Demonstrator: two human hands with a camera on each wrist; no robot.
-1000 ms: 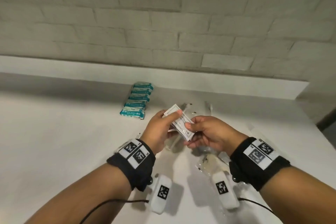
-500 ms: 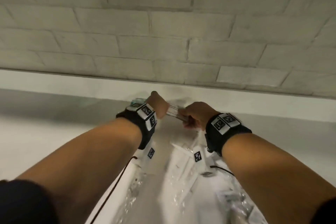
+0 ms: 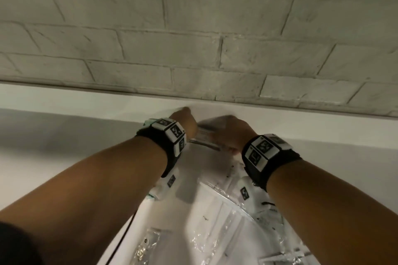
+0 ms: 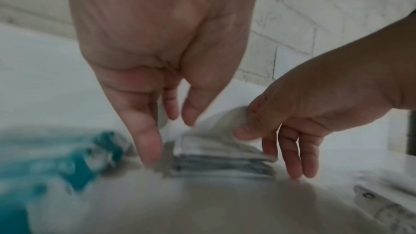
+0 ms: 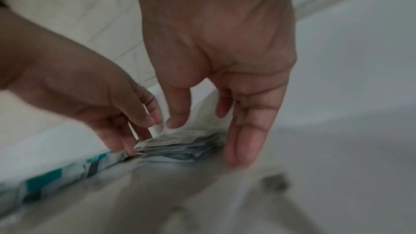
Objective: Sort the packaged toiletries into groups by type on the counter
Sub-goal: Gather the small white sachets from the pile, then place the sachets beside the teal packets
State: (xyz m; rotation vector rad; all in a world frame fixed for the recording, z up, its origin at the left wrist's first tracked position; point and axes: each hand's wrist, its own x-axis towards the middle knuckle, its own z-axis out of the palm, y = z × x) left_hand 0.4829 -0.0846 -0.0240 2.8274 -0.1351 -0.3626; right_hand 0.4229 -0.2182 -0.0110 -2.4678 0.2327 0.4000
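A pale brick wall [image 3: 193, 34] stood behind a long white counter [image 3: 53, 168], and both arms reached far back to where the two met. A small stack of flat white packets [image 4: 221, 162] lay on the counter near the wall, right under both hands. The left hand [image 4: 157, 56] pointed down at the left end of the stack, with its fingers loose and nearly straight and a fingertip touching the counter by the stack's edge. The right hand [image 5: 225, 51] was at the other end, and its thumb and a finger pinched the top packet [image 5: 191, 127], which curled up at one side. Its other fingers were straight, and their tips touched the counter by the stack.

The packets looked thin and papery, white with dark print along their edges. The wrist views were blurry, so the words could not be read.

Just left of the stack lay teal and white packs [image 4: 94, 157] in a row. Nearer the person, clear crinkly plastic bags [image 3: 217, 236] with small things inside were spread over the counter. Black bands with square black and white tags [image 3: 261, 150] wrapped both wrists, and from the head view the wrists hid most of the stack
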